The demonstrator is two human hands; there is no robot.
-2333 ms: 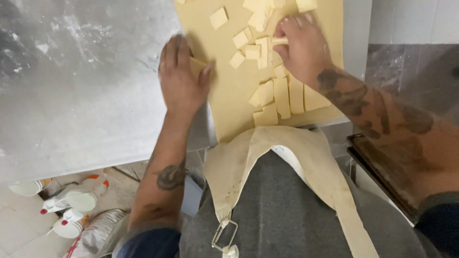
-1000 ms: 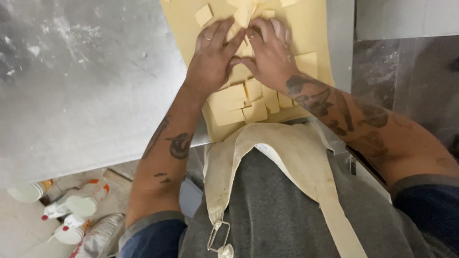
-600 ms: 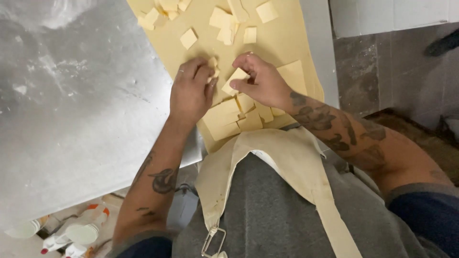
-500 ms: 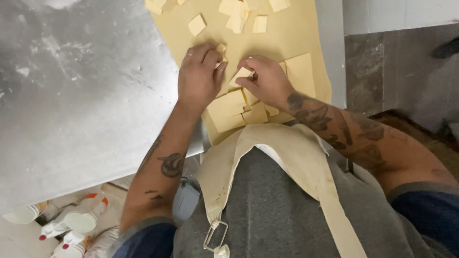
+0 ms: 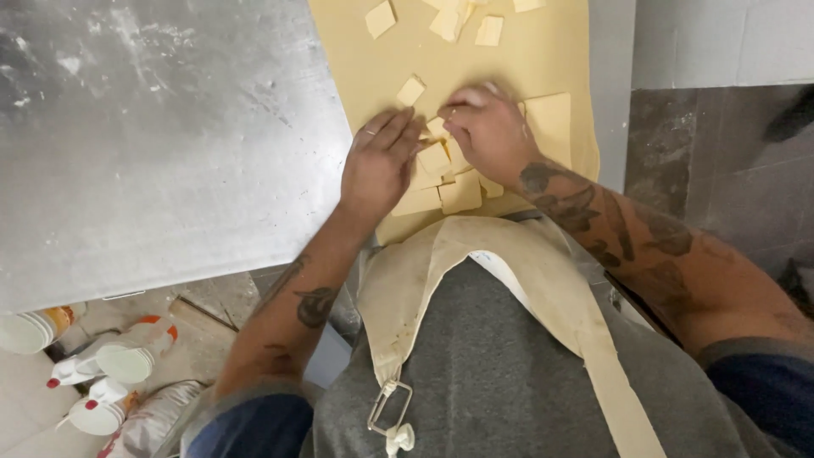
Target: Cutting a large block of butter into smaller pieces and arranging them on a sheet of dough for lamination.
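A yellow cutting board [image 5: 356, 68] lies on a floured steel table [image 5: 153, 136]. Pale dough squares [image 5: 462, 193] are bunched at the board's near edge, and a few more [image 5: 380, 17] lie scattered farther up. My left hand [image 5: 380, 161] rests flat on the near pile, fingers together and pointing right. My right hand [image 5: 487, 131] is curled over the same pile, its fingertips pinching at a small square [image 5: 437, 129] between the two hands. One larger uncut slab [image 5: 551, 119] sits just right of my right hand.
A beige apron [image 5: 526, 280] over a grey shirt fills the lower middle. White squeeze bottles with red caps [image 5: 102, 382] stand on the floor at lower left. A dark tiled wall [image 5: 712, 170] rises on the right.
Both hands have drawn in from spread positions on the board and now meet over the near pile of squares. The camera view has shifted a little.
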